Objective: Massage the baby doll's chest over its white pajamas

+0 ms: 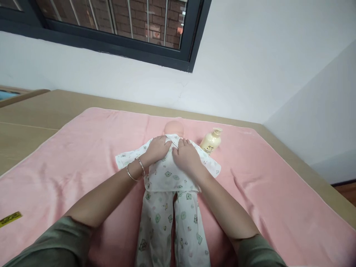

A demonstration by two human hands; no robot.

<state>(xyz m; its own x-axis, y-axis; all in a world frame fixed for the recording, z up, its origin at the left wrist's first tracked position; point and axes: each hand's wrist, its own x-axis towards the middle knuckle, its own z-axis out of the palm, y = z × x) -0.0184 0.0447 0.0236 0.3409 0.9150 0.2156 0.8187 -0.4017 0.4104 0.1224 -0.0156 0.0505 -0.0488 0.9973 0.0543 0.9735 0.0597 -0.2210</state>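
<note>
At 8 o'clock a yellow label (10, 218) lies on the pink blanket (72, 155), spread over the counter (41, 111). The left hand (157, 150) lies open, palm down, on the shirt (168, 176), thumb apart, grasping nothing. The doll (174, 128) lies mid-blanket, head at 12 o'clock, trousers (158, 218) at 6. The right hand (187, 154), likewise open and empty, rests beside it on the shirt. At 2 o'clock, by the sleeve, is a bottle (211, 141).

No words can be read — the dark lettering (207, 148) on the pump bottle (212, 140) at far right and the yellow strip (10, 219) at near left is too small.
</note>
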